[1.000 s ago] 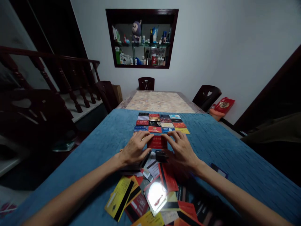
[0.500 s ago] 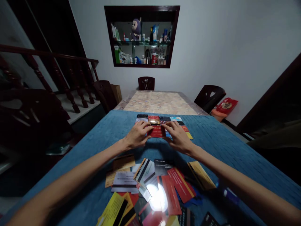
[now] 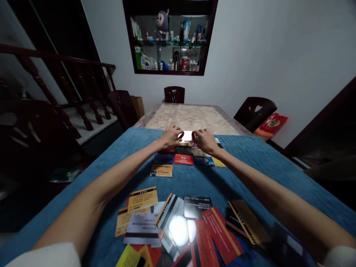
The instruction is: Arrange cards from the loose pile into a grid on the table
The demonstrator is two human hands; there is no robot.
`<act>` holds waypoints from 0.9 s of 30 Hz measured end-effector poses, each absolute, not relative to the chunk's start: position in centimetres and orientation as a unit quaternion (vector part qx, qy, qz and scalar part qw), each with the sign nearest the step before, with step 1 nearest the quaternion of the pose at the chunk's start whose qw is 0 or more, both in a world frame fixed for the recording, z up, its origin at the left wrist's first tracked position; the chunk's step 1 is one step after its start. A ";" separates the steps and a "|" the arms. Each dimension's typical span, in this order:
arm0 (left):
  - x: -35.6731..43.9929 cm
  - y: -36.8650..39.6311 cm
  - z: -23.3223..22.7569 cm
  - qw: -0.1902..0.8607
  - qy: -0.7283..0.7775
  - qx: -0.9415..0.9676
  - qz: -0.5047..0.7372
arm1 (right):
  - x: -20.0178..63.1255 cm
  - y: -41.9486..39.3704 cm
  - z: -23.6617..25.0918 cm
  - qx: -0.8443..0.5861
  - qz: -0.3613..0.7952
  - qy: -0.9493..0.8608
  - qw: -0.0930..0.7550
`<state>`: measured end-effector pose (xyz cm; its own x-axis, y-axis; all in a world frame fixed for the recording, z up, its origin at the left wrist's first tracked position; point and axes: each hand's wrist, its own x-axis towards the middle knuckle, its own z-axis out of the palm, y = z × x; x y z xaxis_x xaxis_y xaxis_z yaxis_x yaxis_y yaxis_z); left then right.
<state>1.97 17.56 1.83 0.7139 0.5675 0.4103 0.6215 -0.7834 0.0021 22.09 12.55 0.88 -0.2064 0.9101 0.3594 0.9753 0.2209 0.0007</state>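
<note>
My left hand and my right hand reach to the far rows of cards on the blue cloth. Thumbs and fingers close on opposite side edges of one card, whose face is washed out by glare. I cannot tell whether it is lifted off the cloth. Nearer to me lie a red card, a dark blue card, another blue card and a yellow card, side by side. A gold VIP card lies alone in front of them. My hands hide part of the far row.
A loose, overlapping pile of cards, including a red card and a silver card, covers the near cloth. A patterned tabletop extends beyond it. Chairs stand around the table, with a wall cabinet behind.
Both hands have moved away from me, from the red card in the near row to a card in the far row. The gold VIP card has come into sight. The camera view has shifted slightly.
</note>
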 end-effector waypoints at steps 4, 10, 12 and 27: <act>3.0 19.8 0.9 0.054 -0.361 -0.914 -0.177 | 22.1 15.0 0.4 -0.643 -0.090 -0.753 0.109; 4.0 22.8 -0.3 0.040 -0.398 -0.908 -0.125 | 22.1 18.4 -0.8 -0.652 -0.062 -0.751 0.077; 4.1 23.6 -0.6 0.035 -0.412 -0.904 -0.107 | 22.1 19.2 -1.2 -0.655 -0.052 -0.750 0.070; 5.0 25.7 -1.8 0.000 -0.450 -0.891 -0.060 | 21.4 21.5 -2.3 -0.688 -0.010 -0.724 0.035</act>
